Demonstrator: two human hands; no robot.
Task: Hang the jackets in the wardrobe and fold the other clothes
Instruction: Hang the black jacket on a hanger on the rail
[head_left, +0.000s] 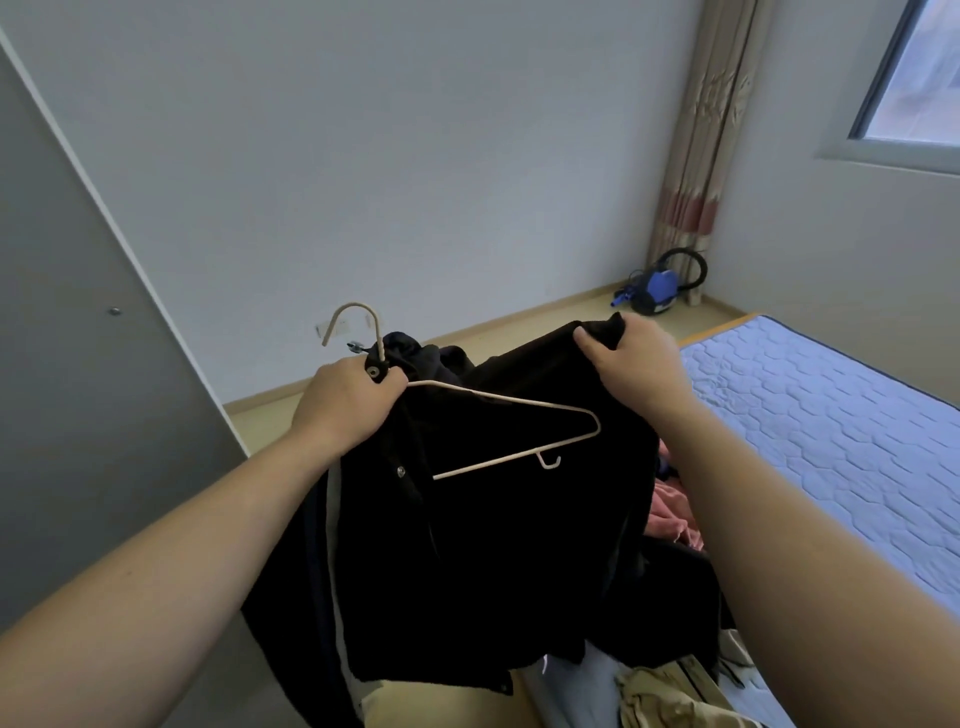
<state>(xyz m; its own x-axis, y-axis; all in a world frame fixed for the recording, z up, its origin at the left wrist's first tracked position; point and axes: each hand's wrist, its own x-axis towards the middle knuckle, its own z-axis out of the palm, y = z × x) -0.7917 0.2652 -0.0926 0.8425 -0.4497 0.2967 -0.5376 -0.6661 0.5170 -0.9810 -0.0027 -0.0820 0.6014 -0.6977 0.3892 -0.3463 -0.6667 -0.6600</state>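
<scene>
Your left grip (349, 397) holds neck of cream wire hanger (519, 399) plus collar of black snap-button jacket (493, 545). Your right grip (631, 358) pinches jacket's raised edge. Pink garment (672, 514), beige clothes (670, 696) lie on blue quilted mattress (831, 441).

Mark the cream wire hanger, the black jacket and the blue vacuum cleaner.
cream wire hanger (511, 398): head view, upper sloping arm.
black jacket (493, 561): head view, front panel.
blue vacuum cleaner (662, 285): head view, blue body.

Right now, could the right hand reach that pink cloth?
Probably not: the right hand grips the black jacket, which hangs in front of the pink cloth; it would need to let go first.
</scene>
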